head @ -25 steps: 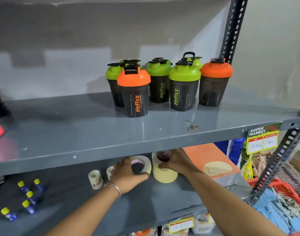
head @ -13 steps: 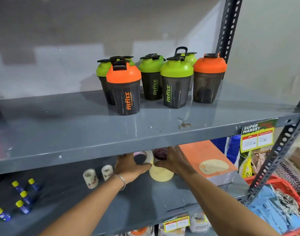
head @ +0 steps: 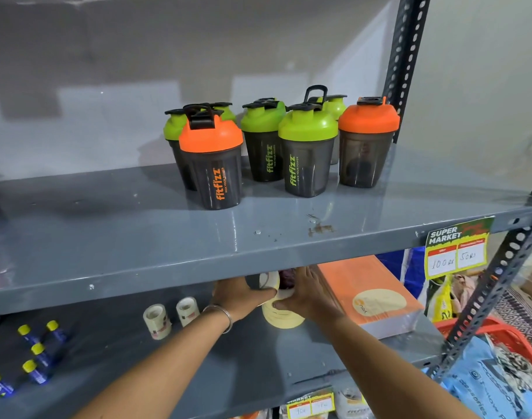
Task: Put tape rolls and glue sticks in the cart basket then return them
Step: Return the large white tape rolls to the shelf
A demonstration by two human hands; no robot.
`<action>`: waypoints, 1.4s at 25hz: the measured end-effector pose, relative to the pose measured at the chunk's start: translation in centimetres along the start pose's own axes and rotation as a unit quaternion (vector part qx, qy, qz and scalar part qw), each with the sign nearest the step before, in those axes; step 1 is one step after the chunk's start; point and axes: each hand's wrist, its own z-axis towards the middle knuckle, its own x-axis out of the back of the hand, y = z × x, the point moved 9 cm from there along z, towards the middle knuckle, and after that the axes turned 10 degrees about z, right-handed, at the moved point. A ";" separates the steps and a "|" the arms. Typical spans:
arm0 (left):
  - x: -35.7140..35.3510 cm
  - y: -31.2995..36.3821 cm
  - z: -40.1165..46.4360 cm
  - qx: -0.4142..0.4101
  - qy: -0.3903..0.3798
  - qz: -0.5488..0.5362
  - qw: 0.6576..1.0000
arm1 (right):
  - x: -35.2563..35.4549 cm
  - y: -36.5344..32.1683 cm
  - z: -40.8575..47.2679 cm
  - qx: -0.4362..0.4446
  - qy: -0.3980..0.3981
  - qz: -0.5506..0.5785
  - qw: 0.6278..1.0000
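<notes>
On the lower grey shelf (head: 198,376) both my hands reach in under the shelf above. My left hand (head: 239,296), with a bangle on its wrist, grips a cream tape roll (head: 269,282) tilted on edge. My right hand (head: 305,293) rests on a stack of cream tape rolls (head: 284,319) right beside it. Two small tape rolls (head: 157,320) stand to the left. Several blue glue sticks with yellow caps (head: 38,355) lie at the far left. The red cart basket (head: 482,328) shows at the lower right.
Several shaker bottles (head: 307,152) with green and orange lids stand on the upper shelf (head: 137,237). An orange wrapped pack (head: 370,291) lies right of my hands. A perforated steel post (head: 488,291) and a yellow price tag (head: 456,247) are at the right.
The view has tilted up, so my hands sit deeper under the upper shelf. My left hand has brought its tape roll closer against the stack under my right hand.
</notes>
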 end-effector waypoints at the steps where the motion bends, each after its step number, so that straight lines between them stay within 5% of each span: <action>1: -0.5 0.2 0.1 0.000 -0.007 -0.001 1.000 | 0.0 0.2 0.0 -0.003 -0.007 0.003 1.000; 8: -3.9 3.3 1.4 -0.010 -0.064 0.003 0.998 | 1.6 3.5 -1.2 -0.070 -0.064 0.264 0.960; 13: -7.0 4.1 2.9 0.002 -0.075 -0.006 0.997 | 4.4 4.6 -1.9 -0.142 0.041 0.352 0.924; 29: -9.0 2.9 3.1 0.010 -0.114 -0.008 0.993 | 4.2 4.3 -1.8 -0.140 0.060 0.315 0.937; 35: -4.2 -2.2 0.5 0.048 -0.015 -0.049 0.998 | 4.5 -4.4 -4.4 0.093 0.203 0.150 0.963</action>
